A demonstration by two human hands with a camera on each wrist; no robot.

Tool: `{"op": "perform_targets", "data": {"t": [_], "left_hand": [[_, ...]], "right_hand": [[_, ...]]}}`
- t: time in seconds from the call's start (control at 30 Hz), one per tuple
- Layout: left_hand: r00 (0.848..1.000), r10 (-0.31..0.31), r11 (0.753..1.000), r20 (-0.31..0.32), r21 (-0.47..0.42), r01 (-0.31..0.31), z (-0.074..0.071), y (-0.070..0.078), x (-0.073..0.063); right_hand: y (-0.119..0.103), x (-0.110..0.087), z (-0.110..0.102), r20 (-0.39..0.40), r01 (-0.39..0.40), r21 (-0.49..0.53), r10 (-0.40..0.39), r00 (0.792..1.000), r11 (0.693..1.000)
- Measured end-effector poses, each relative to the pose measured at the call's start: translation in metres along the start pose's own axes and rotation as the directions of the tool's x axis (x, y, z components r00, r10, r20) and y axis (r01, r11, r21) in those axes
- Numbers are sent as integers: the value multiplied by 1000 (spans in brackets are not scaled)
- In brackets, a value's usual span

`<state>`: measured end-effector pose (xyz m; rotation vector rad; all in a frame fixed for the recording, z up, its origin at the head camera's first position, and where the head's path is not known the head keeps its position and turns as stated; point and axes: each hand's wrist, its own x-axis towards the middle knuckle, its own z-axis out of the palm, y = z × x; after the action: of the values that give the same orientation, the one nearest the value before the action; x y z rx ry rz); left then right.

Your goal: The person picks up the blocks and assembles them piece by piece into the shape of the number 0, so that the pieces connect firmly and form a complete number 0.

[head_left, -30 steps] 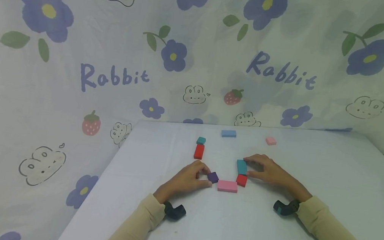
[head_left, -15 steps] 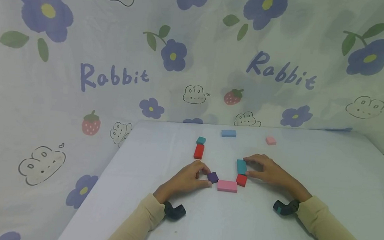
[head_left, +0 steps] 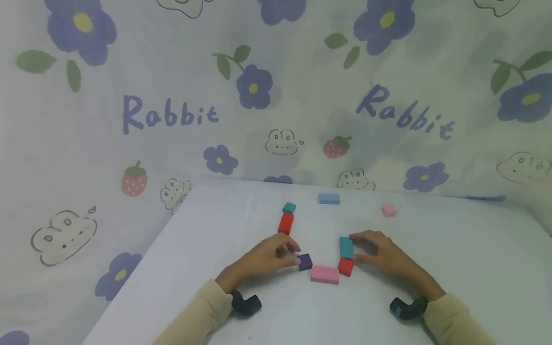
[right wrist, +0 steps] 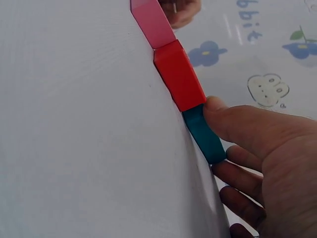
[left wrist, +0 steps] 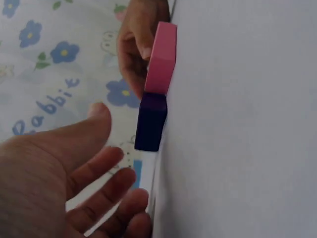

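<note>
My left hand (head_left: 267, 258) is beside the purple block (head_left: 305, 262), with its fingers loosely bent. In the left wrist view a gap shows between the thumb and that block. The purple block meets one corner of a long pink block (head_left: 325, 275). A small red block (head_left: 345, 267) stands at the pink one's right end, and a teal block (head_left: 346, 247) extends from it away from me. My right hand (head_left: 383, 254) holds the teal block along its right side. The right wrist view shows the thumb (right wrist: 218, 111) near the red joint and a fingertip at the far end.
Past my left hand, a long red block (head_left: 286, 223) lies in line with a small teal block (head_left: 289, 207). Farther back are a light blue block (head_left: 329, 199) and a pale pink block (head_left: 389, 210). A patterned curtain (head_left: 311, 104) rises behind the white table (head_left: 331, 331).
My left thumb has drawn back from the purple block, and the hand has shifted slightly left. The right hand stays at the teal block. The head view has tilted up slightly.
</note>
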<state>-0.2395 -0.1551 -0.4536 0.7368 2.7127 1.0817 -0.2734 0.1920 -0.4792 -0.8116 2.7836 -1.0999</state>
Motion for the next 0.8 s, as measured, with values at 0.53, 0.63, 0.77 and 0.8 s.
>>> {"op": "perform_targets", "data": {"t": [0.53,0.63,0.77,0.8], "left_hand": [[949,-241,971,-205,-51,235,-58,-41,21],[959,-235,971,-157,-77,225,-57,-52,27],[982,-161,986,-97,-63,156,-53,-61,39],[984,-159,986,-80,-54,155,-52,-62,41]], "right_hand": [[-6,6,-1,-37,41,-48,-42,998,998],[-4,6,-1,-29,33,-49,-34,999,998],[1,0,2,-26,15,-36,-15,1000,999],[2,-1,4,-24,12,-33,-13,1000,999]]}}
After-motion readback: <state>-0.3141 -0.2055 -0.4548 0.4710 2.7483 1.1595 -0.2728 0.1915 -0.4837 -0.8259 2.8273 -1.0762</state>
